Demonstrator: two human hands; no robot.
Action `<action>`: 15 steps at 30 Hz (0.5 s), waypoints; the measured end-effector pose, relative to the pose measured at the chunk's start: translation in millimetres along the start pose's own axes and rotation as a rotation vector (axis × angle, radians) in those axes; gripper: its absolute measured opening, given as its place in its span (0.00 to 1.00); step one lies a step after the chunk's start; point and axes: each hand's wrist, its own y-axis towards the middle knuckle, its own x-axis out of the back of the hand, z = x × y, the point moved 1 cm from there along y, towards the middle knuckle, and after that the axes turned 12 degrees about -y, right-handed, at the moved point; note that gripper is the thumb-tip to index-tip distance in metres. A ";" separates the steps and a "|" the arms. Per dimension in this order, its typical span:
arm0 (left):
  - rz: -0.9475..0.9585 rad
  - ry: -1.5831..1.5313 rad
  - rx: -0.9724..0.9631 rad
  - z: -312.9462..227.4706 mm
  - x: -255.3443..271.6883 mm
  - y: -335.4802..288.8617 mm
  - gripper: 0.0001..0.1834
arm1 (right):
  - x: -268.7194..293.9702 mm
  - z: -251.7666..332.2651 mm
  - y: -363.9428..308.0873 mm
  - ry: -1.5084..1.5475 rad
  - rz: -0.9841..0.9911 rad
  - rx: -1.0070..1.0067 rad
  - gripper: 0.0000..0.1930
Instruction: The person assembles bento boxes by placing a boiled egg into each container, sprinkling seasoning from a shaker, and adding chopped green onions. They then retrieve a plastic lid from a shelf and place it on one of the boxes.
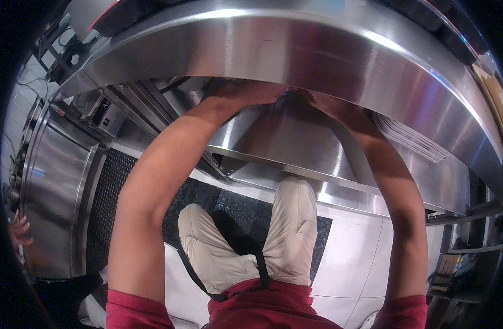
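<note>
Both my arms reach forward beneath the overhanging front edge of a stainless steel counter (pixel 251 52). My left hand (pixel 259 92) and my right hand (pixel 317 100) come close together just under that edge, above a steel lower shelf (pixel 295 137). The counter's edge hides most of the fingers of both. A small bluish spot shows between the hands, too little of it to name. Whether either hand holds anything is hidden.
A stack of white, plate-like rims (pixel 410 137) lies on the shelf right of my right arm. Dark trays (pixel 128 16) stand on the counter at far left. A steel cabinet (pixel 59 192) is at left, with another person's hand (pixel 20 233) beside it. A black mat (pixel 207 192) covers part of the floor.
</note>
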 end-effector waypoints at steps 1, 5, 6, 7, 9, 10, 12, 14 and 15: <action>-0.008 0.040 -0.019 -1.7 0.3 -0.2 0.07 | 0.2 0.0 -0.2 0.001 0.003 0.002 0.14; -0.055 0.204 -0.085 -6.1 2.4 1.7 0.07 | 1.3 -0.9 -0.2 0.008 0.019 0.002 0.14; -0.063 0.251 -0.097 -7.2 2.6 2.7 0.07 | 1.7 -0.7 -0.7 0.008 0.027 0.006 0.15; -0.073 0.313 -0.107 -8.3 2.3 4.4 0.07 | 1.7 -1.2 -0.6 0.015 0.034 0.006 0.15; -0.067 0.324 -0.096 -9.2 2.6 7.0 0.08 | 1.9 1.0 -3.0 0.036 0.041 0.002 0.15; -0.069 0.348 -0.101 -10.2 2.4 7.7 0.08 | 1.7 1.7 -4.8 0.050 0.036 -0.004 0.15; -0.069 0.085 -0.035 -9.7 3.4 8.4 0.08 | -0.8 6.0 -8.3 0.129 -0.013 -0.046 0.15; -0.063 -0.042 -0.028 -9.1 5.8 5.3 0.09 | -4.5 12.6 -12.1 0.241 -0.095 -0.092 0.14; -0.055 -0.044 -0.053 -9.0 8.9 0.4 0.10 | -7.0 16.0 -14.0 0.307 -0.061 -0.123 0.13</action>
